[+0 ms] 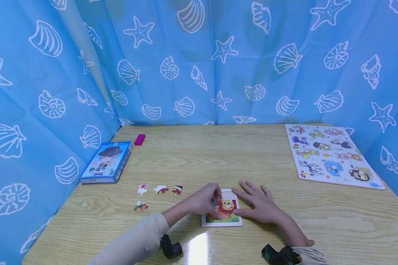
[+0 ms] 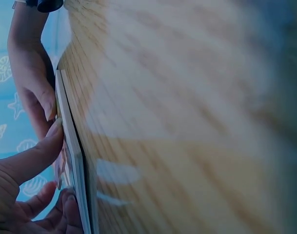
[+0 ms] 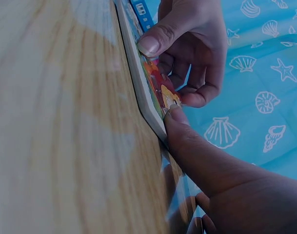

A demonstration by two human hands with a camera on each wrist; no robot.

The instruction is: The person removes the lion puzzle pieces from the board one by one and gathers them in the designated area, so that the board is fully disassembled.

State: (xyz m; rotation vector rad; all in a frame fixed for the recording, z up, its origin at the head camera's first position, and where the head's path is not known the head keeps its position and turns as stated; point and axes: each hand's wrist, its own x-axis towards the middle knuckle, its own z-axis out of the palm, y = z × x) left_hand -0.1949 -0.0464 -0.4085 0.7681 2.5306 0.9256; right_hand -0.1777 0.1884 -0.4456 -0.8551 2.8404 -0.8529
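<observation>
A small framed jigsaw puzzle (image 1: 237, 223) with a lion picture lies on the table in front of me. My left hand (image 1: 203, 200) bends over its left half. In the right wrist view, the left thumb (image 3: 153, 45) and curled forefinger pinch a dark red puzzle piece (image 3: 158, 80) at the lion's mane; the fingers partly hide it. My right hand (image 1: 260, 204) lies at the right side of the frame with its fingers spread. Its thumb (image 3: 177, 122) rests on the puzzle's edge, and the other fingers reach past the top right corner.
Several loose puzzle pieces (image 1: 161, 189) lie left of the hands. Farther left are a blue game box (image 1: 107, 162) and a magenta block (image 1: 140, 139). A white animal puzzle board (image 1: 335, 156) lies at the far right. A blue shell-patterned curtain (image 1: 192, 73) surrounds the table.
</observation>
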